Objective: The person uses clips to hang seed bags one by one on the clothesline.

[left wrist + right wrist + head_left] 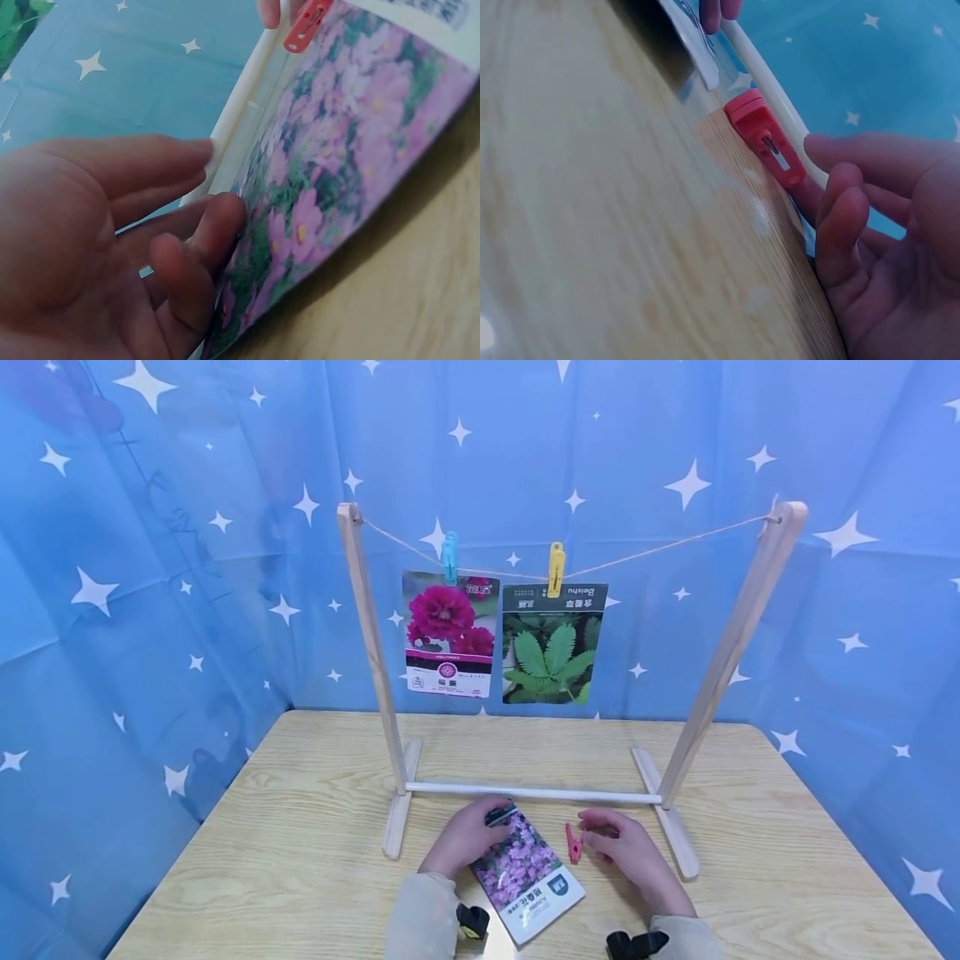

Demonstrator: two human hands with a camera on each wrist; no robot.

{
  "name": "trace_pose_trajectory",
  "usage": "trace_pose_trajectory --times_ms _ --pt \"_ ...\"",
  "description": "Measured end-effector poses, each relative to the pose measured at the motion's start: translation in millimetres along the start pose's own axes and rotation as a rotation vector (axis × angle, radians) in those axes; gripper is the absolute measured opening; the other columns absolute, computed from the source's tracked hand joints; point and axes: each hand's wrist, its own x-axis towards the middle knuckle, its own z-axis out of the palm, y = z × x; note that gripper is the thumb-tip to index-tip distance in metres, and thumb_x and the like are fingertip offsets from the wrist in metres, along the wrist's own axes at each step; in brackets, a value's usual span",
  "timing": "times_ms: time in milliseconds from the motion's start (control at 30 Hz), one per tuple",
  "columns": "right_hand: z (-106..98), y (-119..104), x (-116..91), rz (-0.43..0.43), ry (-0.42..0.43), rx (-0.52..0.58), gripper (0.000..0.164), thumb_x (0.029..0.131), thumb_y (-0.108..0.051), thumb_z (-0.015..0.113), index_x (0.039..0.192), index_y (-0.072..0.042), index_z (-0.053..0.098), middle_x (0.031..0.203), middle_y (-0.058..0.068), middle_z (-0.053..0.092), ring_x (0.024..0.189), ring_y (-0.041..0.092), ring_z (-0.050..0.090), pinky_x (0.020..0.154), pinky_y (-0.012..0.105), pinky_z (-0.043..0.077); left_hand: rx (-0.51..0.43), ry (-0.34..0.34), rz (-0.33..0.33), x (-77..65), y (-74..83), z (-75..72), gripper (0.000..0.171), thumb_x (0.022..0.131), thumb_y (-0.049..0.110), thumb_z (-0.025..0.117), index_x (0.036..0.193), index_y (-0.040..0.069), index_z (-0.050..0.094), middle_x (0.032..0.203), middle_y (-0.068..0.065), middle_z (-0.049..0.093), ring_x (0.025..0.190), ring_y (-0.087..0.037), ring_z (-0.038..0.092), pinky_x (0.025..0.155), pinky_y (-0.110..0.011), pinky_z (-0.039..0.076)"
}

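Note:
A seed packet with pink-purple flowers (519, 868) lies slantwise on the table, its white end toward me. My left hand (471, 837) is at its far end, with loosely bent fingers; in the left wrist view a fingertip touches the packet's edge, and no firm pinch shows. To the right of the packet lies a red clothespin (573, 843). Beside it my right hand (622, 847) has its fingers relaxed and slightly spread. In the right wrist view those fingertips (840, 217) are close to the clothespin's end; whether one touches it I cannot tell.
Behind the hands stands a wooden frame (712, 685) with a white crossbar (525, 792) and a sagging string (667, 545). A blue clothespin (450, 558) holds a magenta-flower packet (450, 635); a yellow one (556, 570) holds a green-leaf packet (551, 647). Blue star-patterned curtains surround the table.

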Motion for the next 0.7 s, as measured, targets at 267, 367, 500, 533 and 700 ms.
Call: trace_pose_trajectory --times_ms 267,367,500,533,700 --pt "-0.5 0.2 1.1 0.005 0.002 -0.021 0.036 0.081 -0.01 0.063 0.117 -0.011 0.057 0.102 0.006 0.059 0.066 0.018 0.052 0.05 0.028 0.044 0.127 -0.041 0.03 -1.8 6.6 1.5 0.046 0.078 0.01 0.065 0.122 0.017 0.054 0.133 -0.005 0.043 0.119 -0.027 0.041 0.093 -0.046 0.036" --pt "-0.7 0.3 1.6 0.002 0.001 -0.027 0.038 0.08 -0.011 0.064 0.117 -0.011 0.056 0.103 0.006 0.059 0.066 0.019 0.053 0.052 0.028 0.045 0.176 -0.056 0.032 -2.4 8.6 3.3 0.051 0.077 0.008 0.066 0.125 0.017 0.051 0.135 -0.005 0.038 0.117 -0.027 0.043 0.085 -0.041 0.042" --pt "-0.5 0.5 1.3 0.002 -0.008 -0.035 0.039 0.079 -0.009 0.065 0.117 -0.008 0.056 0.102 0.007 0.06 0.066 0.019 0.053 0.053 0.028 0.045 0.225 -0.071 0.019 -3.6 9.9 5.6 0.054 0.076 0.006 0.065 0.127 0.016 0.049 0.137 -0.006 0.032 0.108 -0.027 0.049 0.072 -0.033 0.045" --pt "-0.4 0.3 1.1 -0.001 -0.011 -0.038 0.039 0.079 -0.008 0.065 0.117 -0.008 0.056 0.101 0.007 0.06 0.066 0.019 0.053 0.053 0.028 0.045 0.235 -0.073 0.013 -4.0 10.2 5.8 0.055 0.076 0.006 0.065 0.127 0.017 0.049 0.137 -0.006 0.031 0.106 -0.026 0.049 0.07 -0.032 0.045" --pt "-0.7 0.2 0.7 -0.019 -0.02 -0.053 0.037 0.079 -0.006 0.064 0.115 -0.007 0.057 0.098 0.008 0.059 0.062 0.018 0.052 0.051 0.028 0.044 0.279 -0.074 0.015 -5.5 10.4 6.1 0.057 0.077 0.008 0.065 0.129 0.018 0.047 0.139 -0.006 0.029 0.106 -0.027 0.05 0.071 -0.034 0.046"
